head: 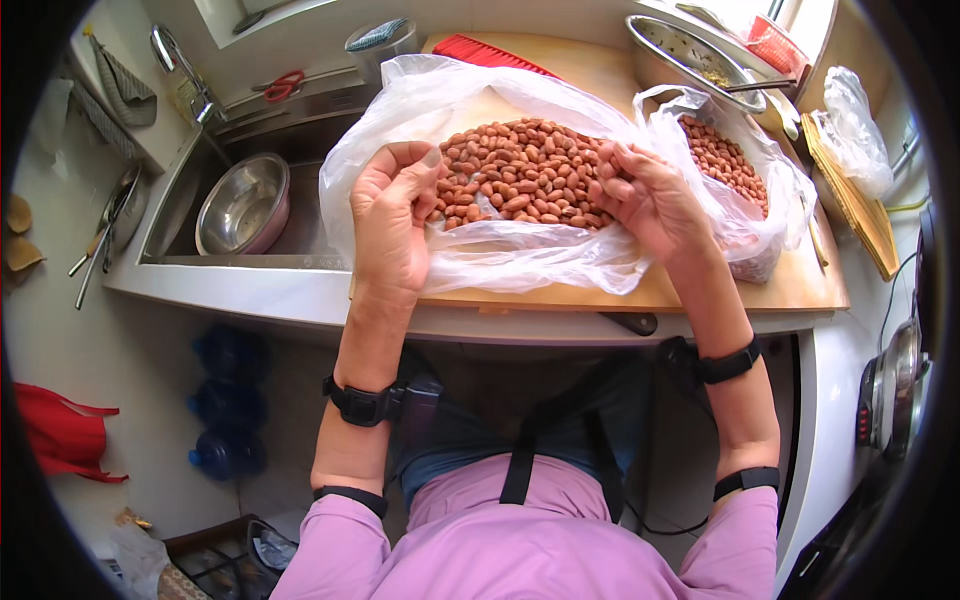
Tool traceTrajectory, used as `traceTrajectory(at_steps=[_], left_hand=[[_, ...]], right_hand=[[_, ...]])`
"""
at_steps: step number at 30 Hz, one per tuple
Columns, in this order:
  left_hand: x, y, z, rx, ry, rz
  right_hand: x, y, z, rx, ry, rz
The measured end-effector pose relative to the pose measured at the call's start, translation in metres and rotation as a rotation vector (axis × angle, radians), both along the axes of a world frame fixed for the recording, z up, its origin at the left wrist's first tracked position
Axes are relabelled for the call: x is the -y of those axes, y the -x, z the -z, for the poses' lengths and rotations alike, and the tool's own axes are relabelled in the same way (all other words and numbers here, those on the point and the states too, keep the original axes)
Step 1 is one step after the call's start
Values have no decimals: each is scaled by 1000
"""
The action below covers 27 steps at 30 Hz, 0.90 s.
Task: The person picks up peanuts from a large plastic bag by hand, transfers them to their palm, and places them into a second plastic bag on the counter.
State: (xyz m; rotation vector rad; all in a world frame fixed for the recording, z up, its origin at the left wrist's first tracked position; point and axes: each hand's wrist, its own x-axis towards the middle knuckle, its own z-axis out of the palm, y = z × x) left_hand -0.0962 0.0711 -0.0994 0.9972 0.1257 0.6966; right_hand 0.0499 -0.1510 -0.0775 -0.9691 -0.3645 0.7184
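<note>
A heap of reddish-brown shelled peanuts (525,172) lies on a spread, crumpled clear plastic bag (540,251) over a wooden board (555,295). My left hand (401,202) is at the heap's left edge, fingers curled and thumb near the forefinger; whether anything is between them cannot be told. At the right edge, my right hand (645,191) has its fingers bent in over the nuts, the fingertips bunched, and what they hold is not clear. Just right of it stands a second plastic bag (780,195) with more peanuts (724,161) inside.
A steel bowl (244,204) sits in the sink (311,202) at left, beneath a faucet (184,75). Red scissors (283,86), a clear tub (381,49) and a red brush (491,54) lie behind. A large metal bowl (694,60) is back right. A dark handle (634,322) juts below the board's front edge.
</note>
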Motion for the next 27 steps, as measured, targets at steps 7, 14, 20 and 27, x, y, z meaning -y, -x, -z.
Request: traceTrajectory(at_steps=[7,14,20,27], left_hand=[[36,-5,-44,-159,-706,58],[83,-33,-62,-208,-1666,215],[110,-59,-46,-332,-1829,103],[89,-80,-52,-351,-1487,130]], right_hand=[[8,-11,8,-36,-144,28],[44,11,-8,131,-168,125],[68,23,-12,164,-211,148],[91,30,-9,142,-213,158]])
